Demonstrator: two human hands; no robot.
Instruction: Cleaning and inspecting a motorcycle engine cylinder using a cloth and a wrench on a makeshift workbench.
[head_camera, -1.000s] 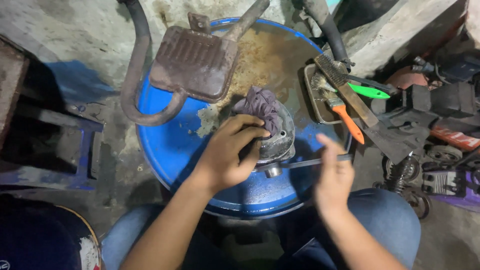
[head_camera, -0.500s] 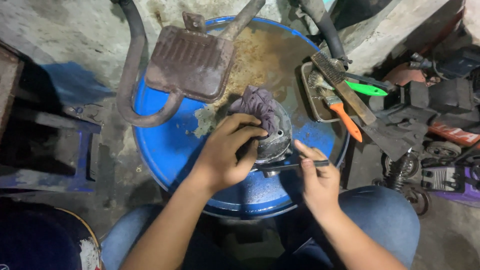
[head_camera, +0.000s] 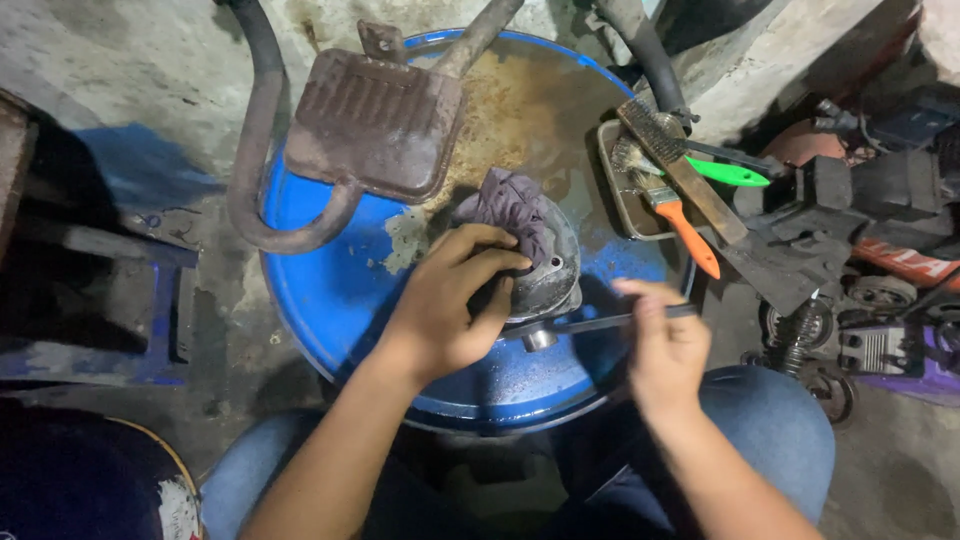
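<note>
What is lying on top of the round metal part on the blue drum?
A crumpled dark rag lies on it, with the left hand beside. What the rag covers is hidden.

Dim overhead light, deep shadows at the edges, slight motion blur.

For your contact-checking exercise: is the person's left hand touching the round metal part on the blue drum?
Touching. The head view shows the left hand gripping the round metal part, fingers curled over its rim beside the purple rag.
</note>
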